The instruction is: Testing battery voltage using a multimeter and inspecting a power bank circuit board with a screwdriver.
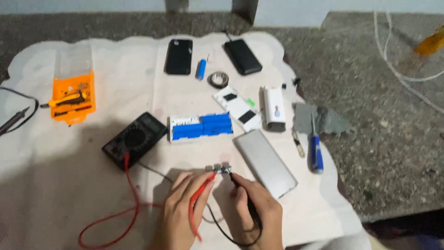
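Here, both hands rest low on the pale mat (55,185), wrists toward the wearer, fingers curled. Left hand (178,215) pinches the red probe (200,196), tip angled up and right onto a small metal part (223,170). Right hand (256,210) grips the black probe (243,187), its tip meeting the same part from the right (part lies just left of the silver casing (264,163)). Black multimeter (134,139) sits up-left, well apart.
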